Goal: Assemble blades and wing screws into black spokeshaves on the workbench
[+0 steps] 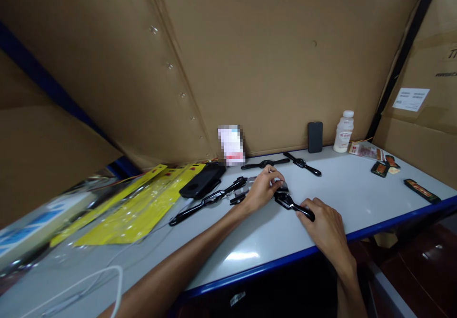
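A black spokeshave (284, 200) is held low over the white table, its near handle gripped by my right hand (323, 220). My left hand (266, 187) is closed in a pinch at the tool's far side. Whatever sits between those fingertips is mostly hidden, though a grey metal edge shows beside them. Left of that hand lie flat grey metal pieces (240, 193), partly covered by it. Another black spokeshave (210, 199) rests further left. Behind my hands are two more, one spokeshave (266, 164) lying crosswise and one spokeshave (302, 163) at an angle.
Yellow-backed plastic packages (143, 208) lie left, beside a black device (202, 181) and a white cable (119, 280). Against the cardboard wall stand a lit, blurred screen (232, 145), a dark phone (315, 137) and a bottle (343, 134). Small packets (380, 168) lie right. The table has a blue edge (250, 271).
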Tool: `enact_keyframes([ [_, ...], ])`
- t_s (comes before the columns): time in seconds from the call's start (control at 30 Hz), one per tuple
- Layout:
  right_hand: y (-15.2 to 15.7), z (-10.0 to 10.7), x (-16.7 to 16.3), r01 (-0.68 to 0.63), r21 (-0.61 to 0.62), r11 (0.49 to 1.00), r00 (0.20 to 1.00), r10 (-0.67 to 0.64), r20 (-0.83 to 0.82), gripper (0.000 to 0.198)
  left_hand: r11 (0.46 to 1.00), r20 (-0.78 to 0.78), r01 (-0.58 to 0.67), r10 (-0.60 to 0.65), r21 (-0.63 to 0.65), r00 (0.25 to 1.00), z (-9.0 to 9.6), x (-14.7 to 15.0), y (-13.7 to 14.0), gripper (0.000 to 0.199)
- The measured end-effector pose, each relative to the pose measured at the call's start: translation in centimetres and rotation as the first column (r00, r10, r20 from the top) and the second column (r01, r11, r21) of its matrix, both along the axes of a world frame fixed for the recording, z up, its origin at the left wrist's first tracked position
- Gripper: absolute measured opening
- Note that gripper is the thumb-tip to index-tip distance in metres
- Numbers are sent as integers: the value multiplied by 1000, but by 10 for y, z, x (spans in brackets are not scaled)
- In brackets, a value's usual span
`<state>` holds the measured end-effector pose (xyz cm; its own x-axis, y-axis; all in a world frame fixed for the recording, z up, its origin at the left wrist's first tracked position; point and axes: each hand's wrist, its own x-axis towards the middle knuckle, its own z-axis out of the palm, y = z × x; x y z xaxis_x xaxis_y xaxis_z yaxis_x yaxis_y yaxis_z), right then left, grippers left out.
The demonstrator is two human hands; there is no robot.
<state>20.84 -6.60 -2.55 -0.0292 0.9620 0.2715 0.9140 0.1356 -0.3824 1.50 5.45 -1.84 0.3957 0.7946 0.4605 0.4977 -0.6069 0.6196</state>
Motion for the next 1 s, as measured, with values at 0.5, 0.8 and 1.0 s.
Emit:
enact_keyframes([
  [0.5,0,-1,0,-6,7,1000,1000,6,-6,11,925,114,258,-235,-279,965,6,5,-7,13],
  [0.8,-2,5,-1,-16,1,1000,999,16,-50,9,971,-104,205,-218,-127,970,3,7,-10,27],
  [1.0,0,1,-1,28,23,999,997,-26,-70,10,972,-93,180,-195,-153,976,-1,8,-7,25],
])
